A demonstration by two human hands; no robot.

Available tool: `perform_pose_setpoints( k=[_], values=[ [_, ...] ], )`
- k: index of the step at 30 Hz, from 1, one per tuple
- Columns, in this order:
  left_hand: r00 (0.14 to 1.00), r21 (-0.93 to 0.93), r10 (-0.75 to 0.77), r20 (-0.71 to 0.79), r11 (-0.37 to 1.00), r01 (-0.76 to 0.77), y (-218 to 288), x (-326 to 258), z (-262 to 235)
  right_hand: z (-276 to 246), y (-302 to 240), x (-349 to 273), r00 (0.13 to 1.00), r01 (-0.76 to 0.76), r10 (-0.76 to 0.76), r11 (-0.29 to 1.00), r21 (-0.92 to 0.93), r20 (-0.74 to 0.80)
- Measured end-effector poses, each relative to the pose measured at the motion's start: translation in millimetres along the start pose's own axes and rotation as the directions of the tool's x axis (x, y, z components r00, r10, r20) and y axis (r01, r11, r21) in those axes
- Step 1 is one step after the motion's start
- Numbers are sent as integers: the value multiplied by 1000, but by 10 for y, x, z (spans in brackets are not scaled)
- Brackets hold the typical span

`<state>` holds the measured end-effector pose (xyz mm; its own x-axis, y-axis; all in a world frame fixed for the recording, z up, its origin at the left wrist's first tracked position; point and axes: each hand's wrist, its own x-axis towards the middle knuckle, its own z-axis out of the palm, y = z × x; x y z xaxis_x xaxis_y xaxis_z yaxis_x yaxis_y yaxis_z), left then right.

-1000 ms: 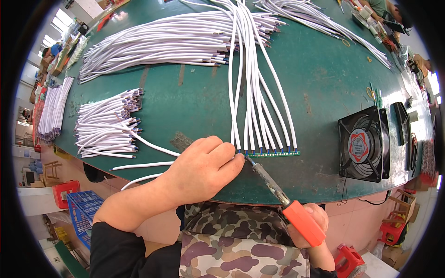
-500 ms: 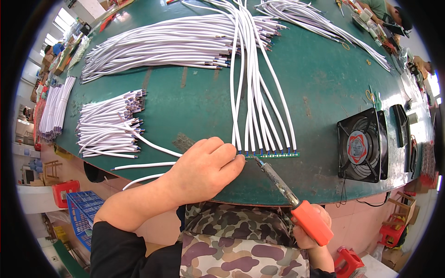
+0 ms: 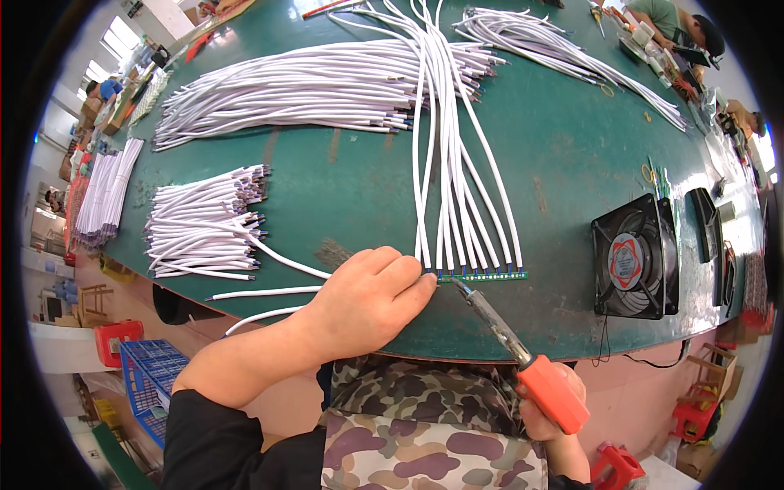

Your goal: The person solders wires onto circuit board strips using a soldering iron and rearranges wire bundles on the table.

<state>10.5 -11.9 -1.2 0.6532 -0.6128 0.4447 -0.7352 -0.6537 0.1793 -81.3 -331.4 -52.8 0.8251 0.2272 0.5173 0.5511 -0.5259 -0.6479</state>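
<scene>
Right hand [image 3: 537, 418] closed round the orange handle of a soldering iron [image 3: 500, 333], and it slants up and left, its scuffed metal barrel narrowing to a dark tip right by the circuit board strip [image 3: 490, 276]; whether they touch, I can't tell! And that strip: thin, narrow, green, dotted with pale pads, lying crosswise on the green worktop [image 3: 572, 171] near its front edge. White cables [image 3: 445, 163] fan down to it, blue wire ends meeting it in a row, two of the cables crossing at the left.

Over to the left hand [image 3: 371, 298], fingers curled and pinched together at the strip's left end; the grip itself is hidden, so what's between the fingertips I can't say. Loose white cables [image 3: 265, 291] run in beside and under it.

Down on the floor, a blue plastic crate [image 3: 147, 384] with lattice sides, its contents too unclear to make out!
</scene>
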Motion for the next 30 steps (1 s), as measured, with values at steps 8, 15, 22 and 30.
perform_pose_setpoints(
  k=[8,15,22,30],
  values=[
    [956,-661,54,288,734,158,453,-786,-359,-166,-34,-93,997,-41,40,999,-18,-63],
    [214,-470,-888,406,-2,883,94,-2524,1019,-154,-41,-202,993,-30,37,998,60,-112],
    [19,-572,-698,716,-570,590,-251,-2537,1349,-318,-55,-310,994,113,-113,994,0,4],
    [103,-592,-633,767,-638,492,-310,-2448,1408,-420,-78,-883,899,-433,431,842,322,82]
  ],
)
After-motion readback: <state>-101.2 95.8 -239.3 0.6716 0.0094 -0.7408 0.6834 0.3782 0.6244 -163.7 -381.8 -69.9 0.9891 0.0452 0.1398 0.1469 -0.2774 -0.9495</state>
